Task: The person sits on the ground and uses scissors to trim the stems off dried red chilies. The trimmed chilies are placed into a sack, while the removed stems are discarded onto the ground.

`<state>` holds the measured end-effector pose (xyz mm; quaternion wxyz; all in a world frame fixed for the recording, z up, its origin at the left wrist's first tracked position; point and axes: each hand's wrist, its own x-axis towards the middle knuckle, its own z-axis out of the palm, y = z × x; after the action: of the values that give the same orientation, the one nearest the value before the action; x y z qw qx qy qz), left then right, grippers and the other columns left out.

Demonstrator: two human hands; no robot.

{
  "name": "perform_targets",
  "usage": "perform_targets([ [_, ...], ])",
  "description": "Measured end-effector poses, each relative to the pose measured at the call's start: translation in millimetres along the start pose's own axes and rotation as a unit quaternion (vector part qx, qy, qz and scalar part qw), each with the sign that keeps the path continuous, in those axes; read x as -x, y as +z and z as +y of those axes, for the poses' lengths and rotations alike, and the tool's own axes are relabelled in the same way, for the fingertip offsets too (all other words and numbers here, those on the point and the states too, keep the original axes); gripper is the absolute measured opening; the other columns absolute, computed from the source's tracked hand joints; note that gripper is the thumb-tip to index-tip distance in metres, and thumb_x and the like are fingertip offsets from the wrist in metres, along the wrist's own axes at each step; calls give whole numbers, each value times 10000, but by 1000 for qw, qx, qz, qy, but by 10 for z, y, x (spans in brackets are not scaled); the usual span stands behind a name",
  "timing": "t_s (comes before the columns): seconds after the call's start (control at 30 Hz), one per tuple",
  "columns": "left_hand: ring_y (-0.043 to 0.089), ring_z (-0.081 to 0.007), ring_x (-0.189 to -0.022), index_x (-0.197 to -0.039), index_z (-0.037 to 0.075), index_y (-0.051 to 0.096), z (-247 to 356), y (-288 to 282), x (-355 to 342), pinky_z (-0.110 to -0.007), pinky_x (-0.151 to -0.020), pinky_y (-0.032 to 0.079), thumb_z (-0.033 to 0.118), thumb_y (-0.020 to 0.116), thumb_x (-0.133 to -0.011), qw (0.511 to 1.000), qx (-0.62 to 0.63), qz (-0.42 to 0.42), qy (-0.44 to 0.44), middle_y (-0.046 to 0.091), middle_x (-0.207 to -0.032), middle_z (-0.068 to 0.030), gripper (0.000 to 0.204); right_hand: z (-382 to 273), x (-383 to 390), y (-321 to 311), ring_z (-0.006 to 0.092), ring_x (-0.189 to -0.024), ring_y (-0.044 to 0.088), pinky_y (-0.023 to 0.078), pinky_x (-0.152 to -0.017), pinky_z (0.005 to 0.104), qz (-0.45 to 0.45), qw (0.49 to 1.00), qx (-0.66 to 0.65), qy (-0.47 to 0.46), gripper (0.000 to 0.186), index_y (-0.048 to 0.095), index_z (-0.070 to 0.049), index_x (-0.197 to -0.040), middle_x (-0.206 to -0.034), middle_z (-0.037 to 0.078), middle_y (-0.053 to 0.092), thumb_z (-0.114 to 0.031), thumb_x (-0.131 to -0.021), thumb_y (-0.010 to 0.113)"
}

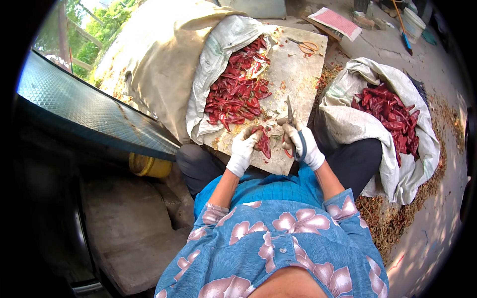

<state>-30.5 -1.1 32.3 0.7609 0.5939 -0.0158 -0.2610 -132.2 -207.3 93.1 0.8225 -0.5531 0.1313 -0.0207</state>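
Observation:
My left hand (241, 149), in a white glove with soiled fingertips, pinches a dried red chili pepper (265, 145) over the near part of a worn board. Just to its right, my right hand (309, 147), gloved alike, is closed round a pair of scissors (289, 110). Their blades point away from me, and a dark blue handle loop shows at the fingers. Past my left hand, a heap of dried red chilies (237, 92) spills from the mouth of a white woven sack (202, 94) onto the board (293, 74).
Orange-handled scissors (306, 47) lie at the board's far end. On my right, an open white sack (343, 119) holds more red chilies (390, 111), with dry stem litter (380, 223) around it. A yellow bucket (149, 165) sits at left. A white bucket (412, 25) stands far right.

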Motion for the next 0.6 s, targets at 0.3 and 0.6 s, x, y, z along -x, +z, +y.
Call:
perform_targets([
  [0.3, 699, -136, -974, -1370, -54, 622, 195, 173, 215, -264, -805, 587, 34, 723, -970, 985, -134, 18, 105, 722, -1175, -104, 422, 286, 42, 71, 415, -941, 669, 528, -834, 503, 30, 764, 616, -190, 425, 705, -35, -1006, -951, 205, 676, -442, -884, 701],
  [0.6, 709, -159, -1019, -1256, -78, 687, 179, 155, 226, -290, -930, 574, -60, 699, -918, 948, -265, -6, 178, 738, -1135, -111, 339, 213, 74, 98, 379, -875, 684, 523, -767, 501, 33, 734, 641, -221, 352, 713, -81, -1066, -909, 161, 682, -387, -892, 708],
])
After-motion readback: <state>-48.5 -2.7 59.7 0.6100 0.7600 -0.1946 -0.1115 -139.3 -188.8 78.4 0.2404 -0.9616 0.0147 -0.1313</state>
